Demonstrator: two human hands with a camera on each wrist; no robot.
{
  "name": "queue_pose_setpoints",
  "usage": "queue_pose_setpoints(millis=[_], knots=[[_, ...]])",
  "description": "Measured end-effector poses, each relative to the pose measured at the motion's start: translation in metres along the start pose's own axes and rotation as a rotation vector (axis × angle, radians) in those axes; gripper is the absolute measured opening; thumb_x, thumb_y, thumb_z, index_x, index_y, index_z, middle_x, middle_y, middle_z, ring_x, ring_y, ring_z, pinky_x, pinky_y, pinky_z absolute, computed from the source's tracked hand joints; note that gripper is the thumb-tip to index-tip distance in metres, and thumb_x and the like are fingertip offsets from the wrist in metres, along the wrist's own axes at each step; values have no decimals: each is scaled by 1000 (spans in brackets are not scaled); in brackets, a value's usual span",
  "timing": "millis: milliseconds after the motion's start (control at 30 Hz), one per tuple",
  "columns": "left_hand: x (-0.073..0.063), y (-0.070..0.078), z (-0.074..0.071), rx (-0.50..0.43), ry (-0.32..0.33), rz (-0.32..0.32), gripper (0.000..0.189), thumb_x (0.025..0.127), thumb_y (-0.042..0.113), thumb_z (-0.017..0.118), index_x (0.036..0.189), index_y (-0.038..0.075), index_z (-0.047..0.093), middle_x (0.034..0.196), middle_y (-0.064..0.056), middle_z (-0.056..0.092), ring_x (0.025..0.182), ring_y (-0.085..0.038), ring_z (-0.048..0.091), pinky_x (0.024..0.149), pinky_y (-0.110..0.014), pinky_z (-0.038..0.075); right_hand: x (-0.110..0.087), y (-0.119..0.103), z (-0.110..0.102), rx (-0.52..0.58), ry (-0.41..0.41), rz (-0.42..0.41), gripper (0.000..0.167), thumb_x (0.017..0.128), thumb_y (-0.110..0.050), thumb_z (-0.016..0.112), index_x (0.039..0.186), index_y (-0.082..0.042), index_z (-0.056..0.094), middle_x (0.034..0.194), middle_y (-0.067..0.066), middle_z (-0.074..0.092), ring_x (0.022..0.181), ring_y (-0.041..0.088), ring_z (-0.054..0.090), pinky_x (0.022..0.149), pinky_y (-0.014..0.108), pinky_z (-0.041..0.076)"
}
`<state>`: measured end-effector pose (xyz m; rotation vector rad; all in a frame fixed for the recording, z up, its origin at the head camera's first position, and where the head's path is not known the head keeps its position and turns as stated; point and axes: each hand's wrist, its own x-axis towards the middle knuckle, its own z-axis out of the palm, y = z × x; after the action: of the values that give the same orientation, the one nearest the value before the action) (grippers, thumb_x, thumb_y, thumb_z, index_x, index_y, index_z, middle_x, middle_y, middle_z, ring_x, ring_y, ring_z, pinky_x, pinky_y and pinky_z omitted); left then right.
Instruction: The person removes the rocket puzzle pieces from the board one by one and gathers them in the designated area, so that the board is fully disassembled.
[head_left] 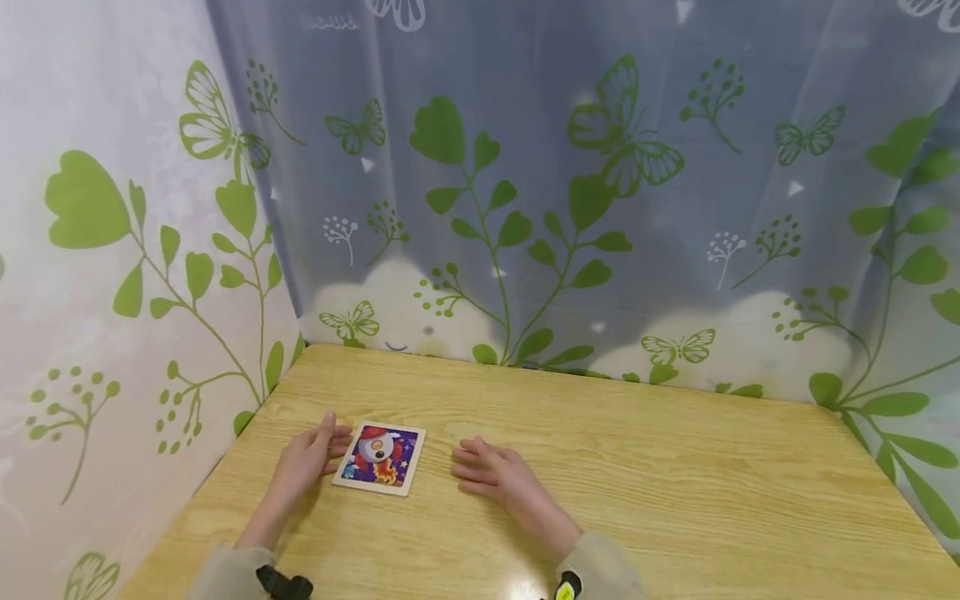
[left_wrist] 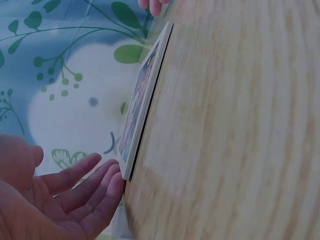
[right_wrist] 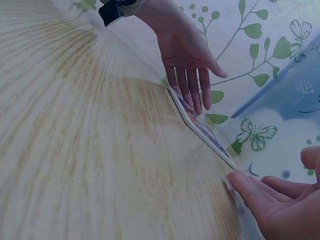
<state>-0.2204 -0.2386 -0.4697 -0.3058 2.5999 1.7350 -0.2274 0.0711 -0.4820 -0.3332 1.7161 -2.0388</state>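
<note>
A small square picture board (head_left: 378,458) with a pale wooden rim lies flat on the table. Its face shows a cartoon rocket with orange flames on a purple starry ground. My left hand (head_left: 303,457) is at the board's left edge, fingers extended and fingertips right at the rim; the left wrist view shows these fingers (left_wrist: 95,200) by the board's near corner. To the right of the board, with a gap of bare wood between, my right hand (head_left: 501,482) rests low over the table, its fingers loosely straight and holding nothing.
The wood-grain table (head_left: 637,483) stretches away to the right and back. A blue-grey curtain (head_left: 525,250) with green leaves and butterflies hangs along its far edge, and a pale one (head_left: 142,333) borders the left side. Dark bands (head_left: 283,582) sit on both wrists.
</note>
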Motion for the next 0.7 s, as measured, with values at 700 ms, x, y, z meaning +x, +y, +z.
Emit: queue_pose_setpoints(millis=[700], knots=[[-4,9,21,-107,-73,-16,76,108,53,31,125,-14,62,123,-28,67,108,-34,70,77,-34,61,4,2,8,14,0,58,62,111,-35,40,148,15,35,150,30,44,134,38,52,104,39,50]])
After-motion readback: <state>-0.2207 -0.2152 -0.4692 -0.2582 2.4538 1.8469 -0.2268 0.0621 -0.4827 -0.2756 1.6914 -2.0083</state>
